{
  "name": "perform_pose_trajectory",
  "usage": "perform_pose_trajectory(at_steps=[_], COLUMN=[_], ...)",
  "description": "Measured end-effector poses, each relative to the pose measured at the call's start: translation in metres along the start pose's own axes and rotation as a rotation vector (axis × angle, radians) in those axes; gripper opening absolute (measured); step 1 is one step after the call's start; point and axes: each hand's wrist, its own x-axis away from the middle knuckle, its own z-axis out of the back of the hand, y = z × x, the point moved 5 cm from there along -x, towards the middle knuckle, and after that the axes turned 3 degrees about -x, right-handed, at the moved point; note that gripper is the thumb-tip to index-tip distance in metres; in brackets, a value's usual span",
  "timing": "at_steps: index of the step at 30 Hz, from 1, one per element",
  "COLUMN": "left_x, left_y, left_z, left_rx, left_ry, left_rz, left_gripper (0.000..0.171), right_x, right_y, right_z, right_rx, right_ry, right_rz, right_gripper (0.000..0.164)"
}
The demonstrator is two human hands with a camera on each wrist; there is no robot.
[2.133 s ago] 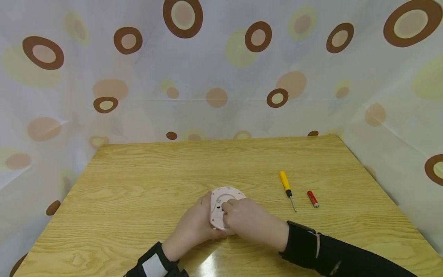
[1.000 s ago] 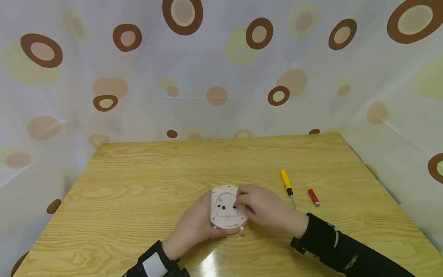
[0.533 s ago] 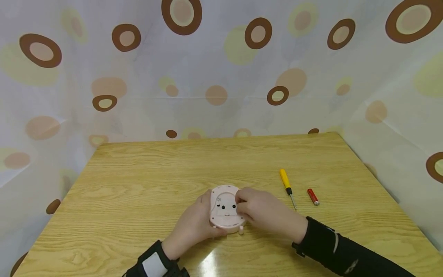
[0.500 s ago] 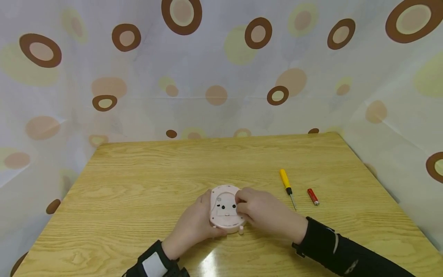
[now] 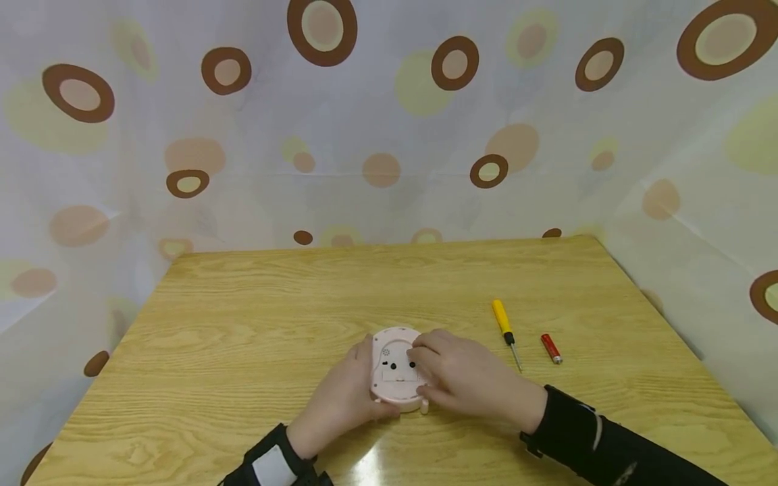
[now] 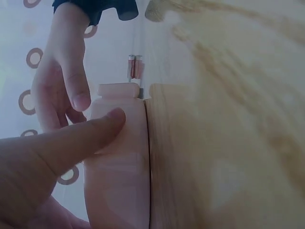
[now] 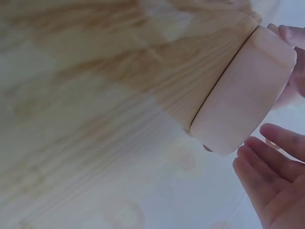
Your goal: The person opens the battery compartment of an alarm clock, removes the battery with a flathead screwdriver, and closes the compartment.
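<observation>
A pale pink alarm clock (image 5: pixel 398 386) lies face down on the table, its back showing speaker holes, a small switch, two black knobs and a battery cover. My left hand (image 5: pixel 342 390) grips its left side, the thumb pressed along the lower edge, as the left wrist view confirms. Over the clock's right side is my right hand (image 5: pixel 458 373), fingers extended and thumb spread apart from them. In the right wrist view, the fingers of this right hand (image 7: pixel 274 176) lie beside the pink rim with nothing pinched between them. One black knob (image 5: pixel 412 364) sits right by its fingertips.
To the right lies a screwdriver (image 5: pixel 503 324) with a yellow and black handle, its tip toward me. Beside it is a red battery (image 5: pixel 551 349). The wooden table (image 5: pixel 261 297) is bordered at the back and sides by a patterned cloth (image 5: pixel 377 108).
My right hand has moved from the middle knob to the right one, then loosened, its thumb now spread lower near the clock's edge. The left hand keeps its grip.
</observation>
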Motion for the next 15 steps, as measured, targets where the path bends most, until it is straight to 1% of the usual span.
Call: perform_pose_trajectory(at_steps=[3,5,7,11,13,15], left_x=[0.002,0.004,0.005,0.005,0.004,0.002], left_y=[0.001,0.002,0.002,0.002,0.001,-0.001], left_z=[-0.001,0.000,0.002,0.009,0.012,0.015], left_rx=[-0.035,-0.074,-0.136,-0.191,-0.194,-0.181], left_ry=[-0.005,0.001,0.006,-0.019,-0.044,-0.070], left_rz=[-0.011,-0.028,-0.051,-0.087,-0.093,-0.085], left_gripper=[0.134,0.137,0.138,0.136,0.134,0.133], right_x=[0.003,0.006,0.009,0.014,0.015,0.016], right_y=[0.003,0.005,0.008,0.012,0.015,0.016], right_z=[-0.002,-0.003,-0.003,-0.004,-0.005,-0.006], right_rx=[0.017,0.023,0.015,-0.004,-0.004,0.005], right_ry=[-0.043,-0.060,-0.072,-0.110,-0.131,-0.141], right_rz=[-0.033,-0.056,-0.080,-0.119,-0.130,-0.133], right_gripper=[0.066,0.076,0.084,0.092,0.094,0.092])
